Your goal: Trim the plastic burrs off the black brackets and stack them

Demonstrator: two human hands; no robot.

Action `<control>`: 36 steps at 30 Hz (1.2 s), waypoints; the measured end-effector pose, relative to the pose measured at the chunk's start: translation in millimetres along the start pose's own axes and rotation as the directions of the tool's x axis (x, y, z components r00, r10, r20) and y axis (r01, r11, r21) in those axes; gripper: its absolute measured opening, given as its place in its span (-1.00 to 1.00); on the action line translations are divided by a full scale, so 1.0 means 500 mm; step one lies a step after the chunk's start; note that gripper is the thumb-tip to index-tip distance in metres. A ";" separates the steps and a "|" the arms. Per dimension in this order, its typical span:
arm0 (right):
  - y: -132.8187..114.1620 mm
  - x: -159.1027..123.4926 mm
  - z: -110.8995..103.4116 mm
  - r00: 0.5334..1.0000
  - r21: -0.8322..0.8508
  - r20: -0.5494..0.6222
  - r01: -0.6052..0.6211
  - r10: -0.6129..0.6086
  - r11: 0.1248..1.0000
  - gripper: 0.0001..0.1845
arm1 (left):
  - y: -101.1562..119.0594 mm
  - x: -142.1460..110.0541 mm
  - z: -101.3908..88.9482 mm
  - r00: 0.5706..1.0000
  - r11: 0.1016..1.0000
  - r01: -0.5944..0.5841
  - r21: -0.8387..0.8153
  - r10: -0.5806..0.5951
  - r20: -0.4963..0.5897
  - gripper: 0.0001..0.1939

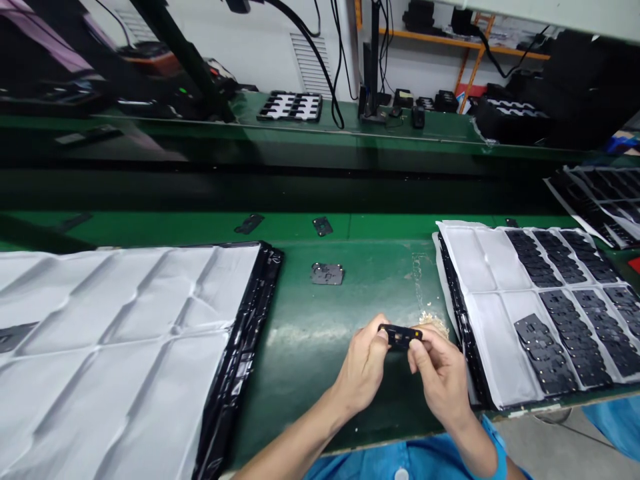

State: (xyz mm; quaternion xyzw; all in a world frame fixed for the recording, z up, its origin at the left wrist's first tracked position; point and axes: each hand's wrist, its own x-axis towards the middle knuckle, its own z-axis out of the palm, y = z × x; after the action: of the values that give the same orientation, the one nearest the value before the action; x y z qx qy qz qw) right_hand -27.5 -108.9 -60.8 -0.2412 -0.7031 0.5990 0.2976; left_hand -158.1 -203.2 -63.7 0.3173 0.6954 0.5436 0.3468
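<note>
Between my two hands, just above the green bench, is a small black plastic part (pixel 400 335) with a cut-out and a yellow spot near its right end. My left hand (pixel 364 363) pinches its left end, thumb on top. The right end is gripped by the fingers and thumb of my right hand (pixel 439 370). Beyond my hands a flat black plate with cut-outs (pixel 327 274) lies on the bench. A little pile of pale small bits (pixel 434 323) sits just behind my right hand, partly covered by it.
To the right, a lined tray stack (pixel 480 267) carries rows of black plates (pixel 545 353). On the left stands another stack of white-lined trays (pixel 125 373). Two more plates (pixel 323 227) (pixel 249 224) lie farther back, before a dark belt (pixel 300 187). A raised shelf (pixel 340 130) runs behind it.
</note>
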 end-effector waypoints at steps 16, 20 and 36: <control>0.005 0.007 -0.022 0.983 -0.017 -0.158 -0.102 0.098 0.995 -0.76 | 0.028 0.026 -0.018 0.968 0.984 -0.152 0.089 0.130 0.214 -0.79; 0.004 0.010 -0.027 0.994 -0.011 -0.086 -0.073 0.071 0.997 -0.83 | 0.025 0.030 0.003 0.976 0.997 -0.077 -0.003 0.076 0.202 -0.81; -0.005 0.007 -0.093 0.996 -0.161 -0.043 -0.079 0.073 0.984 -0.71 | 0.013 0.029 0.060 0.990 0.989 -0.040 -0.144 0.059 0.131 -0.58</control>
State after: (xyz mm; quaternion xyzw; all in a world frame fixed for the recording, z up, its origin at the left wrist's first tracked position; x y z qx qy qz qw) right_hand 3.0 -74.4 -53.2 -0.3023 -0.7344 0.5459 0.2669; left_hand -141.0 -174.2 -64.3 0.3452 0.6220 0.5771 0.4010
